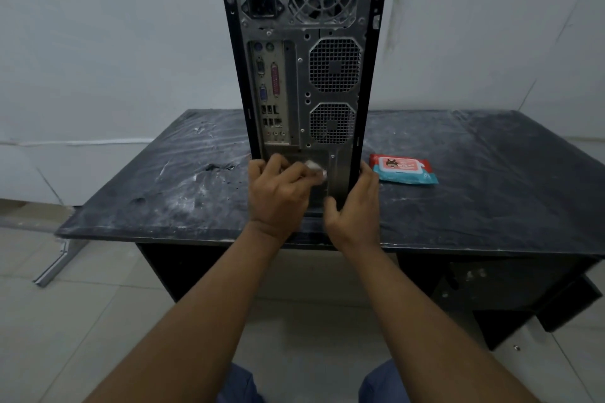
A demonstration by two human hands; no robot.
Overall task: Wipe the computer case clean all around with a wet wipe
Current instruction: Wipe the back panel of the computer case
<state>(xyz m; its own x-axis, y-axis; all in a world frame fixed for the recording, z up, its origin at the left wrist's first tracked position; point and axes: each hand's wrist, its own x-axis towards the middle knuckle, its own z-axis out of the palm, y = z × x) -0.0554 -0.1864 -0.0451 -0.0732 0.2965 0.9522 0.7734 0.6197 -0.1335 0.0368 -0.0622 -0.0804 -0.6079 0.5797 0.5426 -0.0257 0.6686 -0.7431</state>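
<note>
**Computer case [330, 82] upright on dark table, rear panel toward cam**

Far left, on the tiled floor, lay 1 grey metal bracket [54, 267]. The table [147, 193] top was streaked w/ white smears, mostly left of the case. The case stood approx. mid-table, near the front edge, and only the 2 hands were in front of it. Its rear showed 2 power sockets, 1 round fan grille, 2 mesh vents & 1 column of ports. The left hand [278, 193] had its fingers curled round 1 crumpled white wet wipe [316, 168], pressing it on the low part of the rear panel. The right hand [357, 209] gripped the case's lower right edge, fingers wrapped round the side, thumb on the rear. Just right of the case, not touching it, lay 1 flat wipes pack [404, 169], red & teal w/ a cartoon figure on the label. The writing on it was too small to read.
</note>
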